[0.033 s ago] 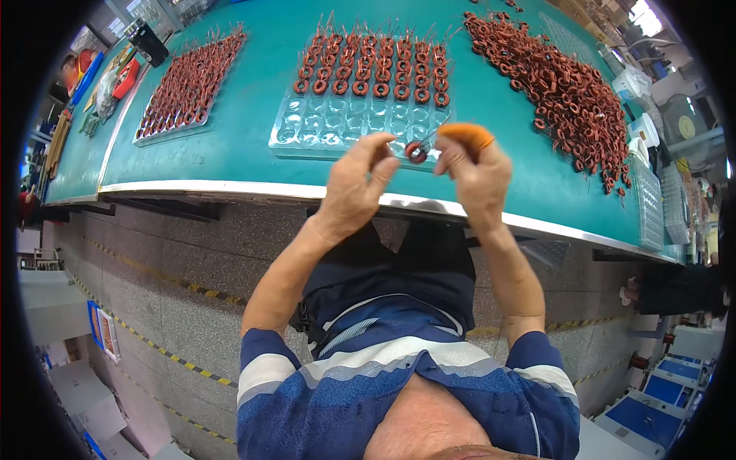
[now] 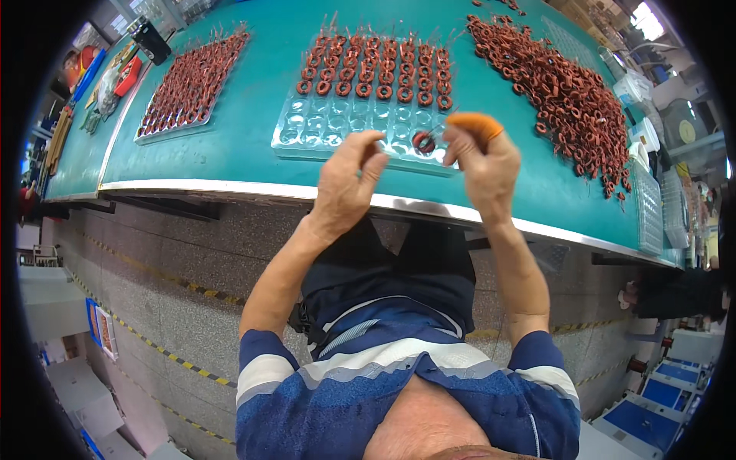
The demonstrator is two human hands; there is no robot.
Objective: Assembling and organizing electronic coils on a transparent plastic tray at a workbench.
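Observation:
A small ring coil wound in reddish-brown wire (image 2: pixel 422 142) hangs beside the fingertips of my right hand (image 2: pixel 487 165). That hand is pinched, seemingly on the coil's thin leads, and wears an orange finger cover. Left of the coil, my left hand (image 2: pixel 345 180) has thumb and forefinger drawn together; whatever lies between their tips is too small to make out. Both hands are over the near edge of a clear plastic tray (image 2: pixel 307 142). Rows of similar coils (image 2: pixel 364 90) with upright wire ends fill its far part, while its near pockets hold none.
A large heap of loose coils (image 2: pixel 571 103) lies to the right on the green table (image 2: pixel 238 153). At left stands another tray full of coils (image 2: pixel 192 84), with a black cup (image 2: pixel 149 40) and a red bin (image 2: pixel 129 77) beyond. Stacked clear trays (image 2: pixel 650 207) are at far right.
My right hand and the coil have shifted slightly to the right and away from me. My left hand has moved a little left and toward me, widening the gap between the hands.

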